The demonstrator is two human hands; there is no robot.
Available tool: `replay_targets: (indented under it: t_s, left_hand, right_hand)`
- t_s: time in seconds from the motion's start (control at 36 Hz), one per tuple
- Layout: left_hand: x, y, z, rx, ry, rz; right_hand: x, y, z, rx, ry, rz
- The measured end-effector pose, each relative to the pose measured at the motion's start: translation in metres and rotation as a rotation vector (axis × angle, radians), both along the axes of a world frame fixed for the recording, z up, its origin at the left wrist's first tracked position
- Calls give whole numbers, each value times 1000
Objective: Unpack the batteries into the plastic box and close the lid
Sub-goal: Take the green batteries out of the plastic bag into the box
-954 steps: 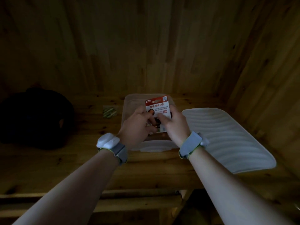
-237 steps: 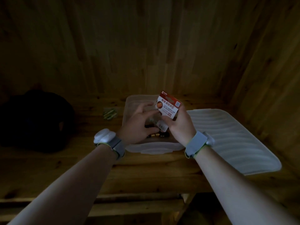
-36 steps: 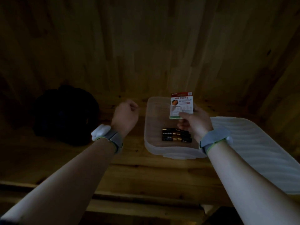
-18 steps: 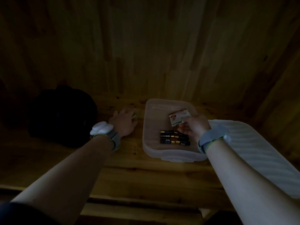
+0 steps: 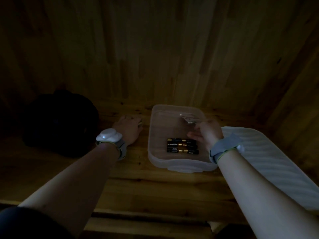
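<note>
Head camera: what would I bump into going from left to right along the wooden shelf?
black bag → left hand → plastic box → white lid

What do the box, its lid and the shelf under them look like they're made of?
Box: translucent frosted plastic, likely; the wood shows through its floor. Lid: whitish plastic with moulded wavy ribs. Shelf: wood planks, with visible grain and knots.

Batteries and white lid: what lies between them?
The head view shows the right hand's wrist, with a grey band, over the plastic box's right wall, between batteries and lid.
</note>
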State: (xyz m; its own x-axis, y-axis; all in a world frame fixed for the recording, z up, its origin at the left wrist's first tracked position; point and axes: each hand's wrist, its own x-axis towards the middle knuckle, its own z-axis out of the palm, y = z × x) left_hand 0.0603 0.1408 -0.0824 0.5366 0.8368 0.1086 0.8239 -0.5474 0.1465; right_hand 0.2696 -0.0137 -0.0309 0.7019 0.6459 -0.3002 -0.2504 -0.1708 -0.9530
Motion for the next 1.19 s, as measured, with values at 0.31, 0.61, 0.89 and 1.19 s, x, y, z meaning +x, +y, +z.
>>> replay_targets:
  t_s: [0.31,0.61,0.89,1.19]
  left_hand:
    - [2,-17,8,132,93,2]
    - [-6,-20,8,117,-194,19]
    - [0,-21,25,-407,-971,199]
    - [11,-51,62,-766,-1510,106]
  right_hand:
    - [1,0,-10,-77,-173,38]
    - [-11,-3,-6,14,-172,130]
    - [-20,-2,-7,54,-217,180]
    - [-26,-4,-4,68,-231,219]
